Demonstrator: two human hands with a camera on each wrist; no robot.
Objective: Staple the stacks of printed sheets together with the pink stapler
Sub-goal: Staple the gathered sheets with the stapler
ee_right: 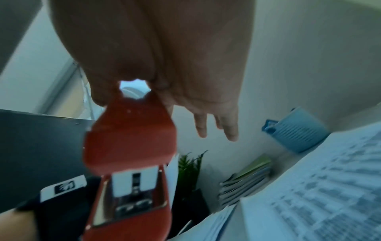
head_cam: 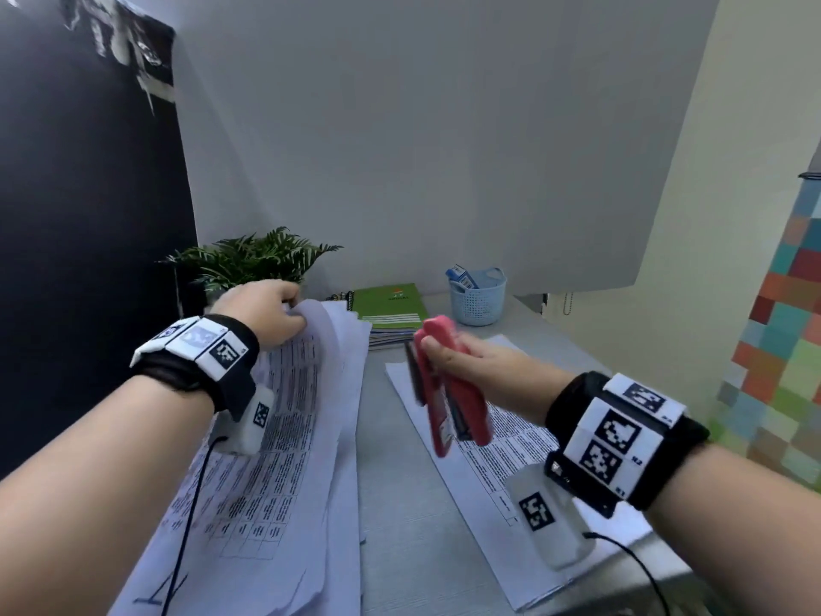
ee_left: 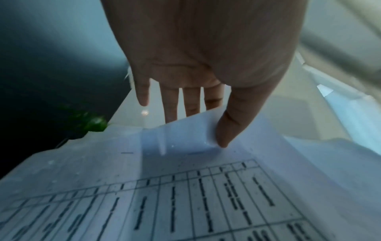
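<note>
A thick stack of printed sheets (head_cam: 275, 460) lies on the left of the grey table (head_cam: 400, 504). My left hand (head_cam: 295, 315) pinches the far top edge of its upper sheets and lifts them. In the left wrist view the thumb (ee_left: 224, 138) lies on top of the sheet (ee_left: 185, 163) and the fingers pass under it. My right hand (head_cam: 433, 349) holds the pink stapler (head_cam: 448, 402) in the air between the two stacks, with its arms apart. In the right wrist view the stapler (ee_right: 128, 146) is gripped at one end. A second set of sheets (head_cam: 502, 460) lies under my right wrist.
Green spiral notebooks (head_cam: 391, 309) are stacked at the back of the table, with a blue basket (head_cam: 477, 295) to their right. A fern plant (head_cam: 253, 260) stands at the back left beside a dark panel (head_cam: 80, 260). A grey wall is behind.
</note>
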